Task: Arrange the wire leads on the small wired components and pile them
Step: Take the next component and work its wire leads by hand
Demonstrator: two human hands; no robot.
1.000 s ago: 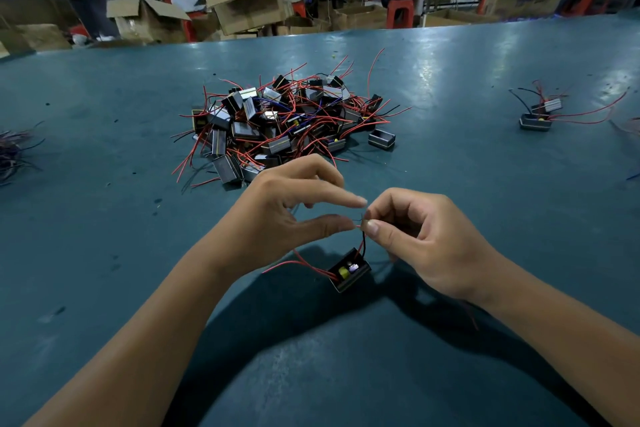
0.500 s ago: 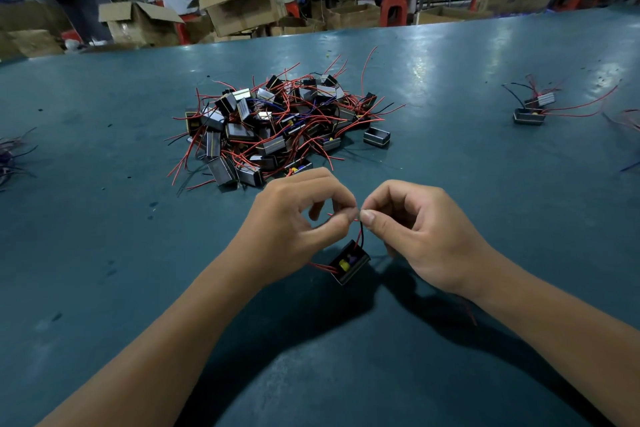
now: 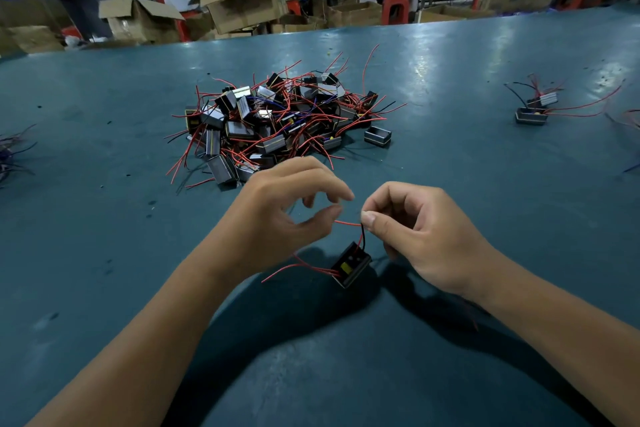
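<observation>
Two hands low in my view, over the blue-green table (image 3: 450,184). My right hand (image 3: 426,236) is pinching the leads of one small wired component (image 3: 350,265) between thumb and forefinger, so the little black box dangles just beneath the fingers, tilted, open side showing a yellow part inside. A black lead runs up from it into the pinch, a red lead (image 3: 348,223) juts sideways toward my left thumb, and more red leads trail off its lower left. My left hand (image 3: 277,218) is released, fingers loosely arched, thumb tip right beside that red lead; I can't tell whether it touches. Beyond the hands sits the pile of components (image 3: 277,121), a tangle of black boxes with red, black and blue wires, one box (image 3: 377,136) lying apart at its right edge with its open side up. Far right, a small separate cluster (image 3: 535,109). Past the table edge stand open cardboard boxes (image 3: 239,3); I can't make out their contents.
</observation>
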